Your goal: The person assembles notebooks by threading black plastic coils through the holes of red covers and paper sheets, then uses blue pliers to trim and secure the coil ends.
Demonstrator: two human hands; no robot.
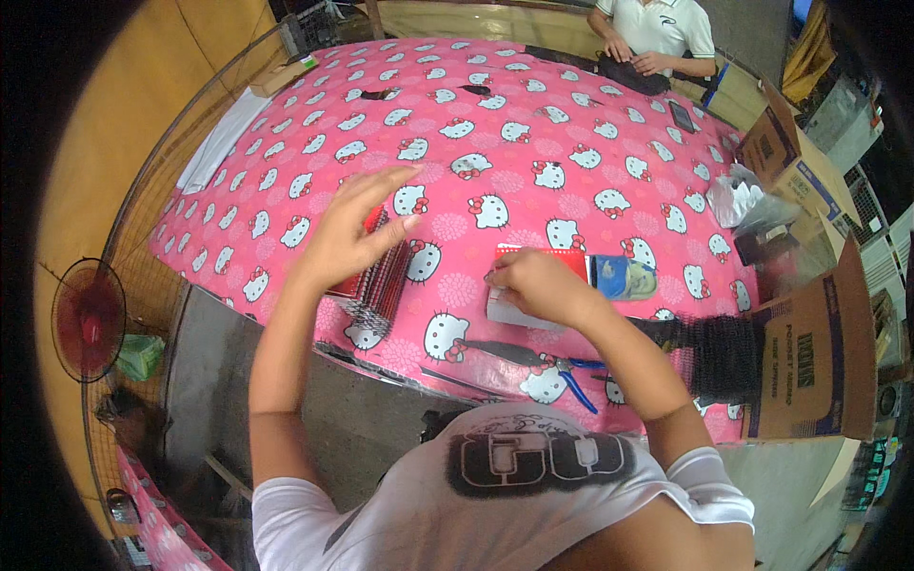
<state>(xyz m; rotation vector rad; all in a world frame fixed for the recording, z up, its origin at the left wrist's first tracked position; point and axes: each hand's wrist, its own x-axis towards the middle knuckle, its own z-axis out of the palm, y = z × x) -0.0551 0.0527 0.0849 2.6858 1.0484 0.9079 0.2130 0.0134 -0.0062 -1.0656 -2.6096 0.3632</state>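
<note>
Our right hand [545, 285] curls at the left edge of the red-and-white pad [573, 261] beneath it, whether gripping we cannot tell; our left hand [350, 236], nearer the spiral-bound stack [383, 288], spreads fingers above it, coils running away from us

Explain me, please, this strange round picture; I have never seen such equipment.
There is no machine: these are a person's two bare hands. The single picture comes from a wide fisheye camera on that person's head, looking down, so straight edges look bent. On the pink cat-patterned tablecloth lie blue-handled pliers; at the right are black wire coils and a brown cardboard box. The open left hand partly covers a stack of red, dark-spiral-bound notebooks. The right hand bends over a rectangular red-and-white paper pad; whether it grips is unclear.
</note>
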